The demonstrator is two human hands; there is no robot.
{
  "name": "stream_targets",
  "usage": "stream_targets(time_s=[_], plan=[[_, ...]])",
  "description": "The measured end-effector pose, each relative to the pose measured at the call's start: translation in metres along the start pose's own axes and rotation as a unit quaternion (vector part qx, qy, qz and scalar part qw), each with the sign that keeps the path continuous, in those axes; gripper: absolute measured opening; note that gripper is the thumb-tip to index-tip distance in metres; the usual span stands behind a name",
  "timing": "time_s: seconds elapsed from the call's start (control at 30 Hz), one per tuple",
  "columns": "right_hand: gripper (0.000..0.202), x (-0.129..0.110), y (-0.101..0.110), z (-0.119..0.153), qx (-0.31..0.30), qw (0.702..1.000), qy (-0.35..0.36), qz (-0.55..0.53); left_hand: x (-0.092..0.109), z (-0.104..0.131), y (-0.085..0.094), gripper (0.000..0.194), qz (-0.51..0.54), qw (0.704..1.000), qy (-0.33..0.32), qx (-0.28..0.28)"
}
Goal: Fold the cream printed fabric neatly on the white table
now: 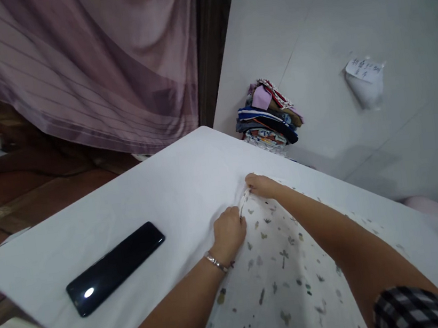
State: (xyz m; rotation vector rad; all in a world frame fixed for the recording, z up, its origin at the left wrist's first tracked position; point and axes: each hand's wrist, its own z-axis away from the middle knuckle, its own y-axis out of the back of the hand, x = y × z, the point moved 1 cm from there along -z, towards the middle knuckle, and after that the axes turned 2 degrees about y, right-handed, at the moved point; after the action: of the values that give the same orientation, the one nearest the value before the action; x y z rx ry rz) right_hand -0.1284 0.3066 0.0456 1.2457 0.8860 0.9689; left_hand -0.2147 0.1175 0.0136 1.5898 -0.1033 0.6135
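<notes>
A white printed cloth (275,264), patterned with small plants and dots, is spread over the white table and drawn up at its far edge. My left hand (229,233), with a bracelet on its wrist, is closed on that edge. A little farther off and to the right, my right hand (261,185) pinches the same edge. Between the two hands a short stretch of hem shows. The fingertips of both hands are partly hidden by the hands and the fabric.
A shiny black oblong object (115,269) lies on the white tabletop (181,185) at left. Folded fabrics (267,117) are stacked by the wall beyond the far edge. A pink curtain (117,64) hangs at back left. A plastic bag with a handwritten label (365,77) is on the wall.
</notes>
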Motion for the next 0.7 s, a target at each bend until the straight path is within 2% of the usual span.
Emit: stream_targets(time_s=[0.13, 0.27, 0.43, 0.6, 0.7], plan=[[0.012, -0.003, 0.000, 0.018, 0.005, 0.999, -0.028, 0.034, 0.001, 0.000, -0.001, 0.012, 0.009, 0.999, -0.020, 0.022], [0.020, -0.003, -0.006, 0.027, 0.007, 0.997, -0.058, 0.056, 0.003, 0.001, -0.001, 0.009, 0.007, 0.997, -0.067, 0.040], [0.024, -0.002, -0.008, 0.029, 0.009, 0.998, -0.042, 0.051, 0.005, 0.003, -0.001, 0.007, 0.010, 0.991, -0.126, 0.050], [0.027, 0.003, 0.000, 0.022, -0.013, 0.999, -0.026, 0.029, 0.002, 0.001, -0.007, 0.012, 0.089, 0.994, -0.065, 0.018], [0.028, 0.005, 0.007, 0.011, -0.061, 0.997, -0.033, 0.043, 0.000, -0.002, -0.010, 0.019, 0.129, 0.991, -0.018, 0.013]])
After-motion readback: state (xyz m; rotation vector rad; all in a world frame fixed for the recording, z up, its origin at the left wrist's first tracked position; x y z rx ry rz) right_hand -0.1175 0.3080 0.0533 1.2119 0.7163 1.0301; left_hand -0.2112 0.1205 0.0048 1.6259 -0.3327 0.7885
